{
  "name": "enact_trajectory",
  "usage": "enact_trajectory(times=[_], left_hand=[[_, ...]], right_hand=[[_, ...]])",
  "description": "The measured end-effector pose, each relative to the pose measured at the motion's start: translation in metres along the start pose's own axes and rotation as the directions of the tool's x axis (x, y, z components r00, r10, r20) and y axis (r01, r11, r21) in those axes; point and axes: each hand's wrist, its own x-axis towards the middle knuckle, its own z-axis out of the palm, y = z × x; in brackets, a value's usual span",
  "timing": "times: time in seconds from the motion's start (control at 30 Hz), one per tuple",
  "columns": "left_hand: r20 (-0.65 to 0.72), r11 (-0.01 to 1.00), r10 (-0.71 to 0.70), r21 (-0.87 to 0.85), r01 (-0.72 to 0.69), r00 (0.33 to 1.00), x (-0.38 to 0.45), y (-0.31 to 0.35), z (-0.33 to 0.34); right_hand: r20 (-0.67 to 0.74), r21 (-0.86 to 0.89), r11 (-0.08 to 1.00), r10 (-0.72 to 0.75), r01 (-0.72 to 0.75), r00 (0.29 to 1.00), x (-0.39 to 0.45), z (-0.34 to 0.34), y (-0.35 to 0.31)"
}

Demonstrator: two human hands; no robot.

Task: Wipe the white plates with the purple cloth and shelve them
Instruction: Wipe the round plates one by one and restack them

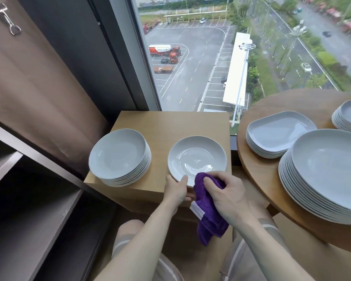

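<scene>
Left hand (pixel 176 189): gripping the near rim of the single white plate (pixel 197 159), thumb lying over the rim, remaining fingers curling under the edge and out of sight.

Right hand (pixel 227 191): clutching the purple cloth (pixel 208 218), fingers curling round the bunched upper part and pressing it onto the near right rim of the single white plate. Lower part of the cloth hanging free below the hand, showing a white band along one edge.

Single white plate: lying flat and face up on the small wooden stand (pixel 170 122), at the stand's near right corner, near rim reaching the front edge.

Stack of round white plates (pixel 118 157): sitting on the same stand, just beside and left of the single plate, not touching it.

Round wooden table (pixel 288 100): standing to the right of the stand, carrying three further stacks:
- large round stack (pixel 328 173), nearest, at the table's near edge;
- rounded-rectangular stack (pixel 280 134), behind it and to the left;
- third stack (pixel 349 116), at the far right, partly cut off by the frame edge.

Dark open shelving (pixel 28 179): occupying the lower left, beside a brown curtain (pixel 39 78).

Window (pixel 211 57): facing down onto a parking area and a road.
</scene>
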Motion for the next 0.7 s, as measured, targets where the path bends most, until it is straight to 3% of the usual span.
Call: enact_trajectory(times=[0.13,0.43,0.7], left_hand=[[-0.058,1.000,0.004,-0.002,-0.004,0.998,0.010,0.005,0.009],[-0.016,0.980,-0.034,-0.198,0.030,0.999,0.006,0.014,0.007],[-0.038,0.988,0.068,-0.134,-0.072,0.997,-0.015,0.039,0.001]], right_hand=[[-0.017,-0.002,1.000,0.029,-0.029,0.999,-0.002,-0.013,0.006],[-0.029,0.048,0.994,0.099,-0.097,0.995,0.002,-0.024,0.012],[-0.044,0.052,0.994,0.100,-0.097,0.994,0.001,-0.030,0.009]])
